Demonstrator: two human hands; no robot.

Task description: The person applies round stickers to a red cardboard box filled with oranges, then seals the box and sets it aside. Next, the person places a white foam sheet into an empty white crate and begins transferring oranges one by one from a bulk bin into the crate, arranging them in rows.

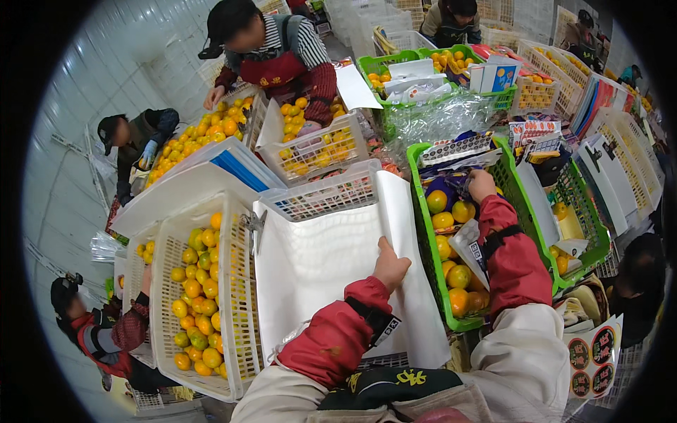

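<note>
My left hand (391,264) rests at the right side of a plastic crate lined with a white sheet (322,254); its fingers close on the folded edge of the sheet. No fruit shows on the lining. My right hand (482,186) reaches into the upper part of a green plastic crate (419,222), with its fingers on dark, crumpled material (459,185). Oranges or mandarins (458,276) lie in that crate, along with a white paper piece (468,246) and sheets of stickers (457,149) near its far end.
To the left stands a white crate of citrus fruit (198,296), with a metal clip (254,221) beside it. Another green crate (597,222) is at the right. Several people work around, one (275,58) across from me at a fruit crate (317,143). Clear plastic film (439,124) lies ahead.
</note>
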